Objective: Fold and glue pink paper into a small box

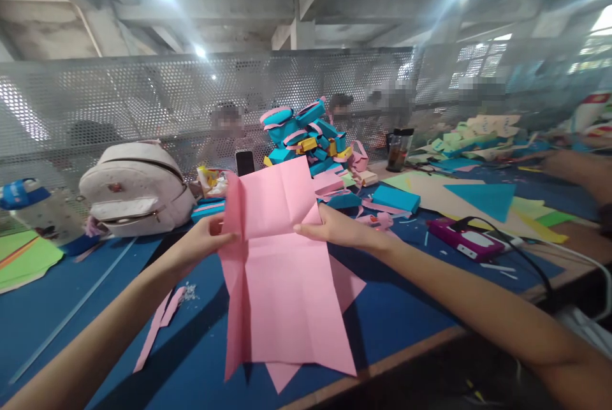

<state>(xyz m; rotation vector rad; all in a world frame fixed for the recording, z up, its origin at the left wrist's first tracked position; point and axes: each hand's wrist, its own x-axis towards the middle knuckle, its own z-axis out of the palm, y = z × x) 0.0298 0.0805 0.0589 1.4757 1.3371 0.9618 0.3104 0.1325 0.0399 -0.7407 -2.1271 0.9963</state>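
1. The pink rectangular paper sheet with fold creases [280,308] is held up over the blue-topped desk [411,314]; whether its lower edge touches anything, I cannot tell.
2. The left hand [213,236] pinches the sheet's left side, where a narrow flap is turned up. The right hand [332,229] pinches the right edge, its thumb near the cross crease.
3. Under the sheet lies what looks like another pink paper piece with pointed corners [348,285]. It could become creased by mistake, if the hands press the sheet down on it.
4. If both hands pull unequally, the sheet could, I think, tear or bend off its crease lines.
5. Left of the sheet lie thin pink paper strips [153,336]; they might get caught under it, if it slides there.
6. Beyond the sheet rises a heap of blue-and-pink box-like pieces [310,136]; a forward push could perhaps topple it.
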